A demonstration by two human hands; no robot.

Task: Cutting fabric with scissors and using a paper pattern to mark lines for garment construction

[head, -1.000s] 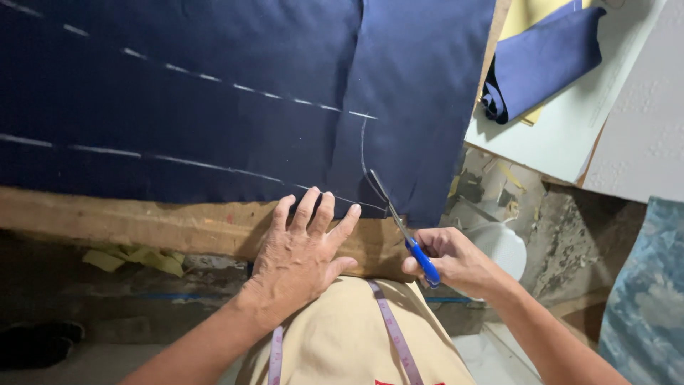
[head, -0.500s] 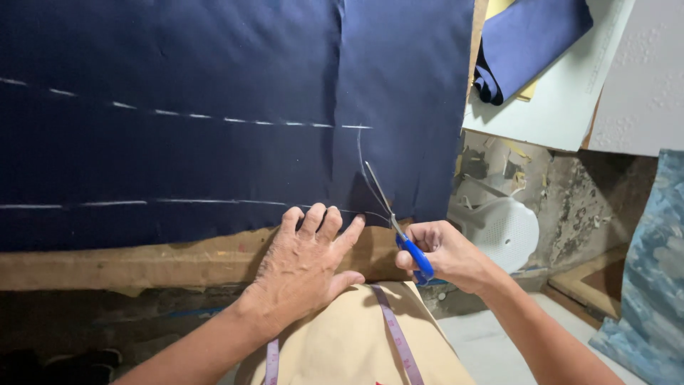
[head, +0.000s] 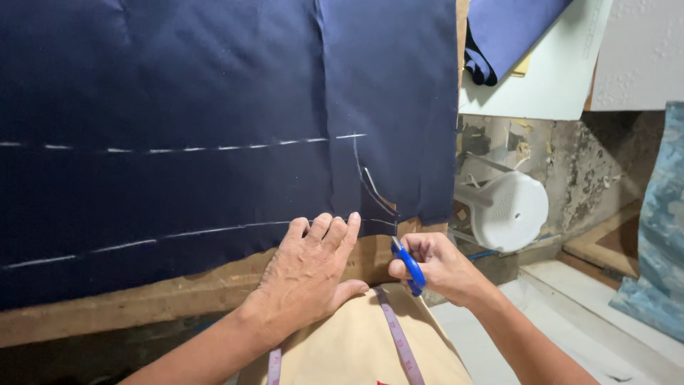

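Observation:
A dark navy cloth with white chalk lines lies spread over a wooden table. My left hand rests flat at the cloth's near edge, fingers spread, pressing it down. My right hand grips blue-handled scissors, whose blades reach into the cloth along a curved chalk line near its right edge. A strip of cloth has parted beside the blades. A measuring tape hangs over my beige shirt.
A folded blue cloth lies on a pale board at the upper right. A white plastic chair lies tipped below the table's right side. Blue-grey patterned material stands at the far right.
The scissors have moved further up the curved chalk line, cutting deeper into the cloth. My left hand stays pressed at the cloth's edge. The view has shifted to the right.

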